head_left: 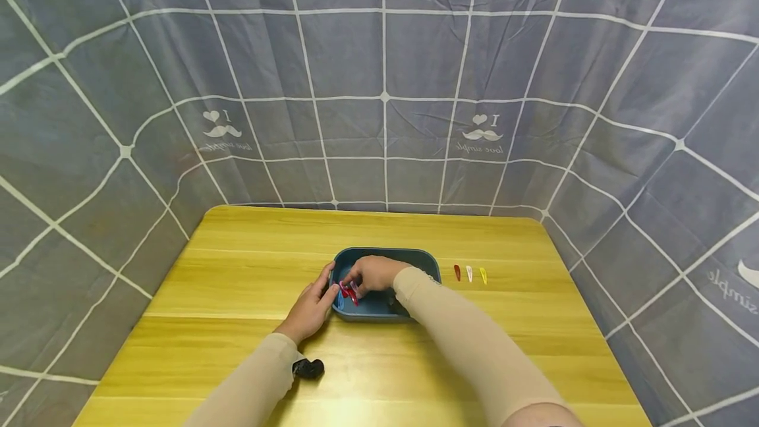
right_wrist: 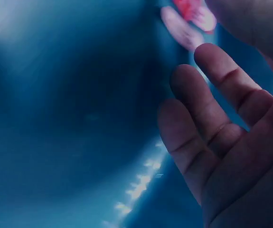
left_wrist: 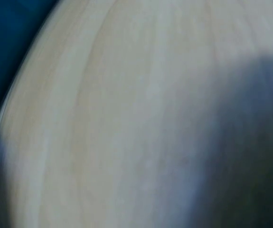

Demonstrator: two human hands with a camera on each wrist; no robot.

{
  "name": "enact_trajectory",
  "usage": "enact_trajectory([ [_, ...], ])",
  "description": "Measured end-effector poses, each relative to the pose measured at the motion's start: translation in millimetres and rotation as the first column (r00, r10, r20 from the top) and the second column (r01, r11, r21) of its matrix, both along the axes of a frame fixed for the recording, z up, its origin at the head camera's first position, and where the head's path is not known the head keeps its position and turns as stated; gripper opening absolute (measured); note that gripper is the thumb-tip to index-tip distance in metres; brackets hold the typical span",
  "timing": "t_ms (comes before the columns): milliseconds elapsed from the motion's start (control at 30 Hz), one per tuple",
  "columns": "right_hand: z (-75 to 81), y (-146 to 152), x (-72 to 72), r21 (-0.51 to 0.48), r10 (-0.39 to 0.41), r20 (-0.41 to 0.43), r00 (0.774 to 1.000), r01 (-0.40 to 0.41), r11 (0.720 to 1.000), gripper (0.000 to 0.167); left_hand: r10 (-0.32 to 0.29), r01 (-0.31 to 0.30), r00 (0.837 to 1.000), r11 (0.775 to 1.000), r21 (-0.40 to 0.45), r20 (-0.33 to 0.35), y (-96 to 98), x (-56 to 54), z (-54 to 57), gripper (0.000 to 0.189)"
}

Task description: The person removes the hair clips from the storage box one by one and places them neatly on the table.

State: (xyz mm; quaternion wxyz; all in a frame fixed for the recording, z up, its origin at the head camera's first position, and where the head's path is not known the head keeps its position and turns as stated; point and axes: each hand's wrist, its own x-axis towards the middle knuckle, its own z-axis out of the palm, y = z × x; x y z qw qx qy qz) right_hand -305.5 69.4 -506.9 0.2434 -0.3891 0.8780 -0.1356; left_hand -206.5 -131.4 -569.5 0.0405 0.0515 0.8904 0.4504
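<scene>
A dark blue rectangular bin [head_left: 423, 256] sits on the table. At its left end, my left hand [head_left: 311, 305] holds the wall, with fingers along the outside and the thumb over the rim. My right hand [head_left: 376, 274] reaches down inside, its fingertips at a small group of red and pink snap hair clips [head_left: 351, 293]. In the right wrist view, pink and red clips [right_wrist: 183, 28] show blurred beside the fingers [right_wrist: 188, 133], three of which are loosely bent. Whether a clip is pinched is hidden. The left wrist view shows only table and bin edge.
Right of the bin, a dark red clip [head_left: 457, 273], a white clip [head_left: 470, 273] and a yellow clip [head_left: 483, 275] lie in a row on the wooden table [head_left: 237, 262]. A grey curtain [head_left: 427, 64] with white lines surrounds the table's back and sides.
</scene>
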Motion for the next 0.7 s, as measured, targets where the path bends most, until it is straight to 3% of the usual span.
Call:
enact_trajectory([
  [367, -25.5, 1, -0.1, -0.059, -0.055, -0.008, 0.998, 0.054, 0.997, 0.039, 0.001, -0.001, 1.000, 1.000, -0.020, -0.007, 1.5, 0.2, -2.0, 0.059],
  [700, -31.8, -2, -0.3, -0.124, -0.109, -0.011, 0.994, 0.107, 0.987, 0.029, -0.002, 0.002, 1.000, 1.000, -0.017, -0.022, 1.2, -0.1, -3.2, 0.059],
])
